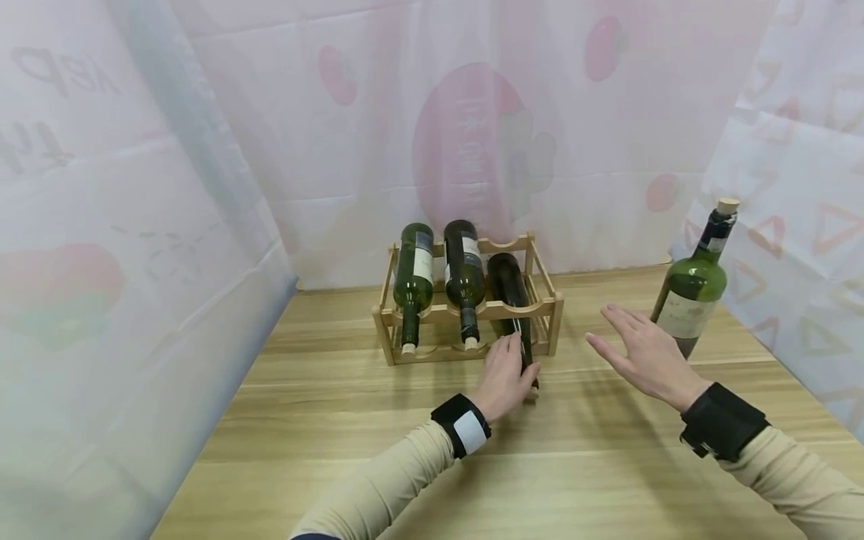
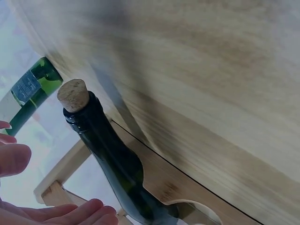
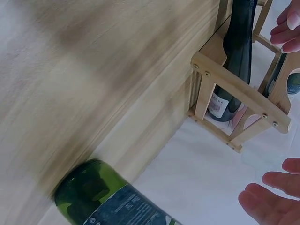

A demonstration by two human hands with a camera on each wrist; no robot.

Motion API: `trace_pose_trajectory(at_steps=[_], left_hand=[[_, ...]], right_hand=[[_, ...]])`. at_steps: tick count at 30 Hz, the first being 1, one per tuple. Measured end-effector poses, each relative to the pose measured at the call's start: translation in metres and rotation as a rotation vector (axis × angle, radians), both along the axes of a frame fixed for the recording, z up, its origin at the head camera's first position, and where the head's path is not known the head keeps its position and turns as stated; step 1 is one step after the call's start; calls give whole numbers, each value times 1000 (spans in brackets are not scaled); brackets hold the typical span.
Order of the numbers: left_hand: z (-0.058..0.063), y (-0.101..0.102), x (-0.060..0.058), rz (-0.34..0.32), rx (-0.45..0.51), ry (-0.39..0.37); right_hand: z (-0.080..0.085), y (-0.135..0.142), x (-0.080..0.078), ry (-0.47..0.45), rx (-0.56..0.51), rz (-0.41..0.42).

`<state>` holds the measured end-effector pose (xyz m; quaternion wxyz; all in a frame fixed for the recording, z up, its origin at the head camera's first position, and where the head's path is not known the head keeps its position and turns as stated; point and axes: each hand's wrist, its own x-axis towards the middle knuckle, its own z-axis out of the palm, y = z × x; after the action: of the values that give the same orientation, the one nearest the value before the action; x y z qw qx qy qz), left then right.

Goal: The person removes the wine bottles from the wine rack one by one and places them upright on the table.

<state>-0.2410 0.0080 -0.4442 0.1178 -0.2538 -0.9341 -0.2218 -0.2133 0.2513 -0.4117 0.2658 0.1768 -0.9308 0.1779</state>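
Note:
My left hand (image 1: pixel 502 379) is beside the neck of a dark wine bottle (image 2: pixel 110 150), its thumb and fingers spread apart. That bottle lies in the lower tier of a wooden wine rack (image 1: pixel 555 326), its corked neck sticking out in front. Two more corked bottles, a green one (image 1: pixel 413 274) and a dark one (image 1: pixel 464 270), lie on the upper tier. Toward the right, my right hand (image 1: pixel 648 360) hovers with fingers extended, holding nothing. Just beyond it stands a green wine bottle (image 1: pixel 690 292) with a cork and pale label, its lower part partly behind the hand.
The rack and bottles are on a wood-grain table (image 1: pixel 324 420). Printed white curtains hang behind it (image 1: pixel 364 165) and along both sides. The upper right slot of the rack (image 1: pixel 509 246) holds no bottle.

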Motion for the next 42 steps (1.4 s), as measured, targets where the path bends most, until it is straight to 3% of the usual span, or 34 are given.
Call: trace_pose_trajectory(at_steps=[12, 23, 30, 35, 38, 42], left_hand=[[-4, -16, -3, 90, 52, -143], [-8, -36, -2, 118, 17, -91], [-14, -52, -5, 124, -5, -12], [-15, -62, -9, 167, 102, -77], [-12, -65, -10, 197, 176, -170], [-7, -70, -11, 188, 243, -262]], right_hand=[[2, -7, -5, 2, 16, 8], [4, -14, -8, -9, 24, 21], [3, -18, -10, -30, 25, 25], [3, -20, -11, -38, 27, 32], [4, -21, -11, -39, 28, 39], [5, -23, -12, -42, 24, 42]])
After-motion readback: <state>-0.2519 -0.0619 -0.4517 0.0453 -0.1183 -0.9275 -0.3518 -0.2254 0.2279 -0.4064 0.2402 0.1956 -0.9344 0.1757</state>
